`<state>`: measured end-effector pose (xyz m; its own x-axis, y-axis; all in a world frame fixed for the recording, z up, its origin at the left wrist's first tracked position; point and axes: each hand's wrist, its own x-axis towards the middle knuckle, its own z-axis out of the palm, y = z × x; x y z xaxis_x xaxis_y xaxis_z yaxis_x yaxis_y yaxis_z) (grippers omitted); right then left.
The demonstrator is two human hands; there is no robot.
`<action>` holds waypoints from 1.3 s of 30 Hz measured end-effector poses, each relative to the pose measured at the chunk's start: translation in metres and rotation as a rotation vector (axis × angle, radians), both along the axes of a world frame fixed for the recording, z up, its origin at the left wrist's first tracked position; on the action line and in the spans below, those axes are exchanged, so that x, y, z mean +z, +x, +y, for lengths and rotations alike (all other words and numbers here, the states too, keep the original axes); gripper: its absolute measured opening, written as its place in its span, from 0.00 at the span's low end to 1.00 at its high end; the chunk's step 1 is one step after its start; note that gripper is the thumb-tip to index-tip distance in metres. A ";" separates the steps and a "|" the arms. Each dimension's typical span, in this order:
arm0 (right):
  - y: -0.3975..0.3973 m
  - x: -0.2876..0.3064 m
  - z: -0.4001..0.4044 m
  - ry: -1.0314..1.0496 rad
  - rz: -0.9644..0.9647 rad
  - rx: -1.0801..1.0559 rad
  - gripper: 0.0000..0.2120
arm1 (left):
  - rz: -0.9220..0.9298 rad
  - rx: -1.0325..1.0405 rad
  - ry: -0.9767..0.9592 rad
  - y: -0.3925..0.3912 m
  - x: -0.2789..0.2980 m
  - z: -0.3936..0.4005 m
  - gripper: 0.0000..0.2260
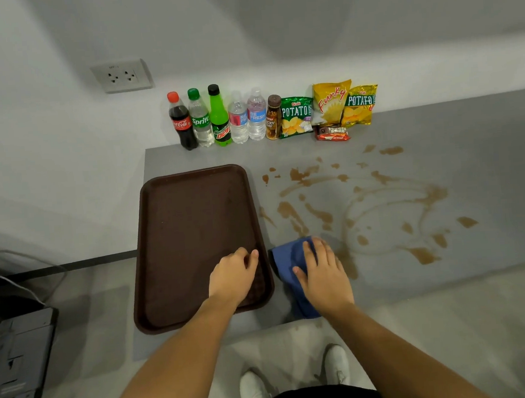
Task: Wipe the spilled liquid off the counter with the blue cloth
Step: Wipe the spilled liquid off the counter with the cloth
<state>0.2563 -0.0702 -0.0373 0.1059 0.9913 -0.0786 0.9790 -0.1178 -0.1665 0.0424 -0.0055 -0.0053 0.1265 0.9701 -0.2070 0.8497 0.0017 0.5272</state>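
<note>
Head view: my right hand [321,275] lies flat, fingers spread, pressing the blue cloth [287,265] just right of the tray [164,236]. The spill [364,204] spreads farther right and back across the counter [484,152]; my left hand [234,275] rests loosely curled on the tray, holding nothing.

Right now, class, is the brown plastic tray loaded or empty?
Empty: the brown plastic tray holds nothing; only the left hand rests on its surface.

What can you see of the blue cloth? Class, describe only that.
The blue cloth is a soft, crumpled fabric, bunched into folds. It lies on the grey counter near its front edge, just right of the brown tray. The right hand presses flat on it, hiding much of it. Its right side meets the brown spill.
</note>
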 end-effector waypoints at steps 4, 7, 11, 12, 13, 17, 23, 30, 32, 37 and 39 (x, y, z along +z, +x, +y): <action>-0.009 -0.023 -0.002 -0.071 0.098 0.162 0.30 | 0.042 -0.004 0.002 0.005 -0.001 0.002 0.19; -0.019 -0.033 0.002 -0.091 0.092 0.163 0.29 | 0.060 0.007 -0.009 0.007 -0.003 0.004 0.19; -0.016 -0.034 0.020 -0.021 0.123 0.180 0.29 | 0.064 0.024 0.045 0.009 -0.005 0.005 0.18; -0.012 -0.033 0.027 -0.009 0.135 0.187 0.29 | 0.068 0.032 0.051 0.010 -0.005 0.006 0.18; -0.007 -0.032 0.034 0.002 0.148 0.183 0.29 | 0.075 0.039 0.051 0.010 -0.005 0.007 0.18; 0.020 -0.031 0.057 0.007 0.141 0.106 0.29 | 0.091 0.058 0.035 0.014 -0.005 0.011 0.17; 0.069 -0.034 0.038 -0.014 0.095 -0.011 0.30 | 0.091 0.058 0.041 0.024 -0.004 0.012 0.17; 0.046 -0.037 -0.011 -0.035 0.046 -0.182 0.31 | 0.038 -0.008 0.036 0.039 0.000 0.013 0.19; 0.027 -0.037 -0.014 -0.037 0.030 -0.213 0.32 | 0.016 -0.040 0.054 0.044 0.002 0.012 0.20; 0.016 -0.038 -0.005 -0.029 0.032 -0.129 0.34 | -0.006 -0.054 0.098 0.055 0.006 0.014 0.19; 0.026 -0.037 0.004 -0.030 0.062 -0.049 0.34 | 0.000 -0.054 0.103 0.062 0.008 0.014 0.19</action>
<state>0.2826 -0.0658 -0.0744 0.1486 0.9821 -0.1157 0.9598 -0.1714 -0.2221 0.1046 0.0089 0.0022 0.1794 0.9780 -0.1065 0.8470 -0.0985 0.5224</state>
